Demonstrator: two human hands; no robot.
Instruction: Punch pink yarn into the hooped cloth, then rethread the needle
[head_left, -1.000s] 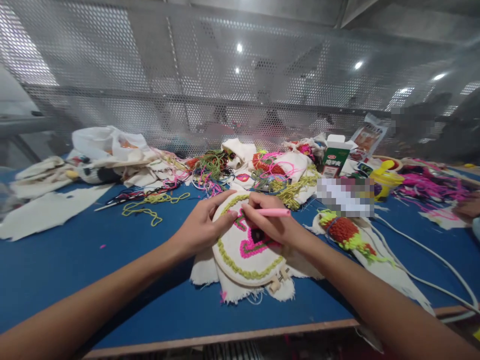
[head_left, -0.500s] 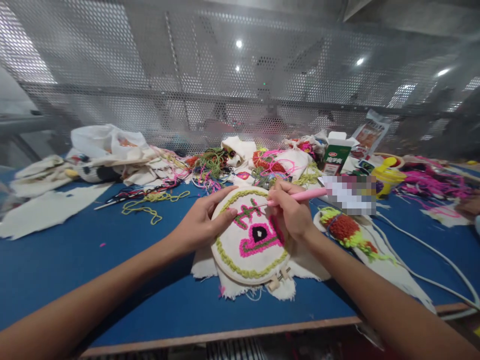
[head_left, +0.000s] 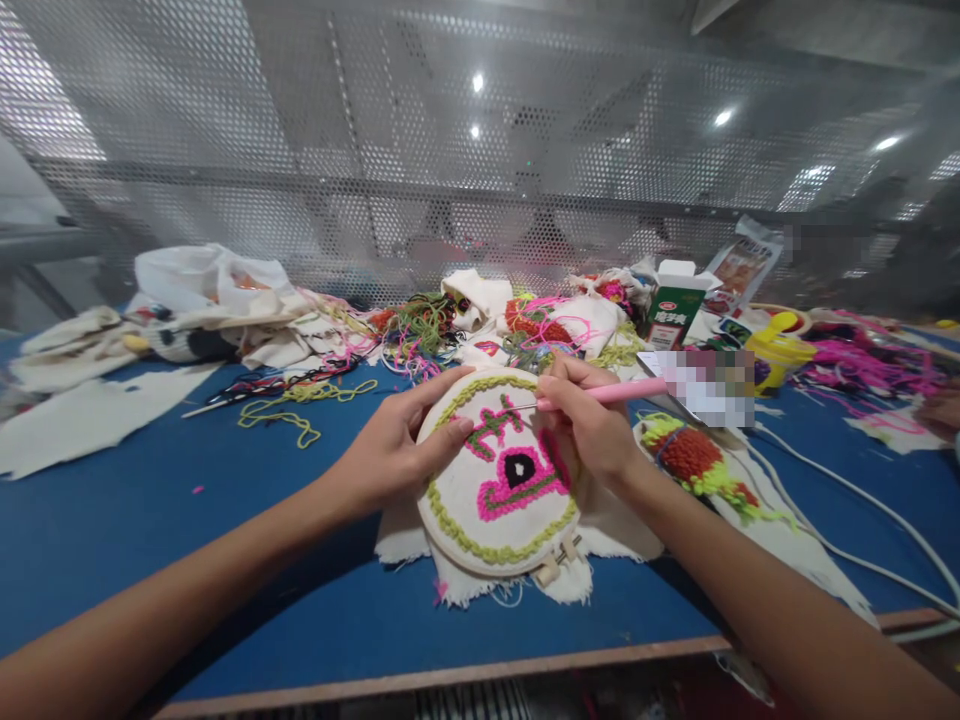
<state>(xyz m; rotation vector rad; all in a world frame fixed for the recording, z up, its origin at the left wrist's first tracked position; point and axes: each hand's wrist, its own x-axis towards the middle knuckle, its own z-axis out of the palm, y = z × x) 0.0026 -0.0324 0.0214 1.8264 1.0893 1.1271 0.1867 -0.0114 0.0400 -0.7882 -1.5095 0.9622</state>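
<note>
An embroidery hoop (head_left: 496, 572) with white cloth is tilted up at the middle of the table's front. Its cloth carries a yellow-green looped border and pink, green and black yarn stitching (head_left: 522, 482). My left hand (head_left: 409, 435) is closed around the hoop's left edge, thumb on the cloth and other fingers hidden behind. My right hand (head_left: 592, 420) grips a pink-handled punch needle (head_left: 626, 390) between thumb and fingers at the hoop's upper right. The needle's thin metal shaft points left, its tip at the upper green and pink stitches.
Yarn heaps and cloth line the back of the blue table (head_left: 300, 570), before a perforated metal screen (head_left: 285, 220). To the right are a phone (head_left: 664, 375), a green box (head_left: 675, 305), a yellow cup (head_left: 780, 360), a red-green stitched piece (head_left: 690, 455) and a white cable (head_left: 862, 490).
The view has shifted slightly. Both hands keep their holds on the hoop and the punch needle; the needle has barely moved against the cloth.
</note>
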